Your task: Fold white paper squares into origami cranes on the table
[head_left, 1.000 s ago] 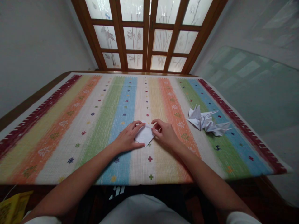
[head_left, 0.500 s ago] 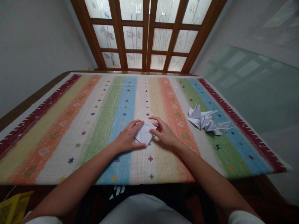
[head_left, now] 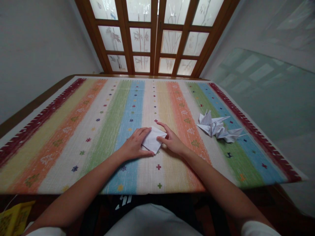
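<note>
Half open, the left hand (head_left: 133, 144) held the folded white paper (head_left: 151, 141); the right hand (head_left: 173, 141) loosely gripped its right corner, so gentle, even pressure seemed advisable

The wooden door frame (head_left: 127, 42) stands beyond the table (head_left: 24, 111) and carries frosted panes (head_left: 140, 40) with plant motifs. The panes are bright; the room is dim. Pale walls (head_left: 44, 42) flank both sides. A striped cloth (head_left: 108, 131) covers the table. The floor (head_left: 258, 203) is dark.
</note>
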The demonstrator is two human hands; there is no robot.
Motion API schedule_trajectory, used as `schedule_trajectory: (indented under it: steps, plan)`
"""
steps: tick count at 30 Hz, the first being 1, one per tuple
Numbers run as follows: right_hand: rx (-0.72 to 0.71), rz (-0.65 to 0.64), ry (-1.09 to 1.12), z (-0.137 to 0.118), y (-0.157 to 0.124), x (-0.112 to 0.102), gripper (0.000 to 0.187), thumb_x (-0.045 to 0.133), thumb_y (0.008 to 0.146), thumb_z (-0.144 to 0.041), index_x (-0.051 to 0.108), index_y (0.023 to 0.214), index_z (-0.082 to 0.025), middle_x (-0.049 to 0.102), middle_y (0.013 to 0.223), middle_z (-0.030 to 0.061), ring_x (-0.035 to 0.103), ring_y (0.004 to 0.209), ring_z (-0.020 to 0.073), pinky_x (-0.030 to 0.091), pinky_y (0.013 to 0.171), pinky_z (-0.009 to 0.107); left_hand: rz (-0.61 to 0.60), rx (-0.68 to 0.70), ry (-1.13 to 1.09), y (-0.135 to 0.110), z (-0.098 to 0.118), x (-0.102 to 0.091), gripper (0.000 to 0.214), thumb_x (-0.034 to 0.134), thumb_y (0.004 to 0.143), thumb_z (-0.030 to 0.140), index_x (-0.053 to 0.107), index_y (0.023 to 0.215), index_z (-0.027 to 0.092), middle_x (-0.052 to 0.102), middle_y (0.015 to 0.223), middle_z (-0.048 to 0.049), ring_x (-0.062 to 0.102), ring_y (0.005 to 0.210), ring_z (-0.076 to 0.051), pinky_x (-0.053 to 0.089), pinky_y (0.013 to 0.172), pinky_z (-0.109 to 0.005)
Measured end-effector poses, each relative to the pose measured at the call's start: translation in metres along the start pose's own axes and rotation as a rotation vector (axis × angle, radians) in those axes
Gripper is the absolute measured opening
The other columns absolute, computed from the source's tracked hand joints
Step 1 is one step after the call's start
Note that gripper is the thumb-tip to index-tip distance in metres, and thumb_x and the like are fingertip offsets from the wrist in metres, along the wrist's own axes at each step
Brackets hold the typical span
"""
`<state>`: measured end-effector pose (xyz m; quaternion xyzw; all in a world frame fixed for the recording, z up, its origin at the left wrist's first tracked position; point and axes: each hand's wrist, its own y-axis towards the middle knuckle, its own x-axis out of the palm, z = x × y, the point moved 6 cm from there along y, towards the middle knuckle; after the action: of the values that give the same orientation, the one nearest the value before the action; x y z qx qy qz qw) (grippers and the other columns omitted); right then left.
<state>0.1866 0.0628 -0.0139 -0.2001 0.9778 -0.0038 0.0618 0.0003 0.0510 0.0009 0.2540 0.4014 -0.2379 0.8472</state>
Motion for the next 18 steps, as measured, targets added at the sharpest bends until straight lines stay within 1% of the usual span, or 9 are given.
schedule_trajectory:
  steps: [2,4,7,9,11,14,16,18]
  plan:
    - [0.000,-0.032,0.049,0.000,0.000,0.003,0.082,0.070,0.092,-0.027,0.032,0.165,-0.023,0.064,0.086,-0.0022,0.052,0.064,0.0127,0.043,0.056,0.024,0.001,0.002,-0.004,0.000,0.001,0.000,0.106,0.091,0.077,0.056,0.037,0.163,0.023,0.054,0.154,-0.0196,0.053,0.141,-0.039,0.045,0.121,-0.061]
    - [-0.006,-0.088,0.124,-0.001,-0.002,0.007,0.095,0.076,0.089,-0.027,0.024,0.169,-0.024,0.065,0.088,-0.0018,0.059,0.070,0.0144,0.050,0.063,0.026,0.006,0.000,-0.009,0.000,0.001,-0.001,0.105,0.090,0.078,0.057,0.038,0.163,0.023,0.055,0.153,-0.0198,0.054,0.141,-0.039,0.045,0.121,-0.061]
    - [-0.023,-0.179,0.171,-0.001,-0.005,0.014,0.121,0.087,0.081,-0.026,0.008,0.173,-0.027,0.071,0.107,0.0046,0.069,0.089,0.0190,0.058,0.082,0.034,0.018,0.002,-0.006,0.000,0.002,-0.001,0.104,0.088,0.079,0.059,0.039,0.163,0.023,0.054,0.154,-0.0205,0.054,0.141,-0.040,0.046,0.119,-0.062]
    - [-0.047,-0.227,0.141,-0.002,-0.008,0.016,0.132,0.091,0.078,-0.026,0.000,0.174,-0.027,0.072,0.120,0.0095,0.071,0.099,0.0218,0.058,0.093,0.040,0.027,0.008,0.003,0.001,0.003,-0.002,0.101,0.086,0.081,0.059,0.039,0.163,0.023,0.054,0.154,-0.0207,0.054,0.141,-0.040,0.046,0.119,-0.062]
    - [-0.067,-0.263,0.101,-0.002,-0.010,0.016,0.135,0.090,0.078,-0.025,-0.004,0.174,-0.027,0.070,0.130,0.0132,0.072,0.107,0.0240,0.057,0.101,0.045,0.032,0.011,0.015,0.001,0.003,-0.002,0.099,0.085,0.082,0.058,0.039,0.162,0.023,0.053,0.155,-0.0207,0.054,0.141,-0.039,0.046,0.119,-0.061]
    - [-0.069,-0.302,0.060,0.000,-0.011,0.016,0.132,0.087,0.079,-0.022,-0.005,0.175,-0.025,0.067,0.139,0.0165,0.070,0.119,0.0270,0.055,0.107,0.047,0.031,0.006,0.032,0.001,0.004,-0.002,0.100,0.087,0.081,0.055,0.039,0.162,0.022,0.053,0.155,-0.0205,0.053,0.141,-0.039,0.046,0.120,-0.060]
    - [-0.065,-0.317,0.042,0.002,-0.011,0.016,0.132,0.087,0.077,-0.020,-0.002,0.175,-0.023,0.065,0.142,0.0182,0.067,0.125,0.0285,0.054,0.109,0.048,0.027,-0.002,0.032,0.001,0.004,-0.001,0.099,0.087,0.081,0.054,0.039,0.161,0.022,0.053,0.155,-0.0200,0.053,0.141,-0.039,0.046,0.121,-0.060]
    - [-0.060,-0.309,0.020,0.002,-0.011,0.017,0.131,0.086,0.077,-0.020,-0.001,0.175,-0.021,0.064,0.142,0.0191,0.067,0.125,0.0287,0.055,0.108,0.047,0.026,-0.008,0.029,0.001,0.004,-0.001,0.097,0.087,0.082,0.053,0.039,0.161,0.023,0.053,0.154,-0.0194,0.053,0.141,-0.039,0.046,0.121,-0.060]
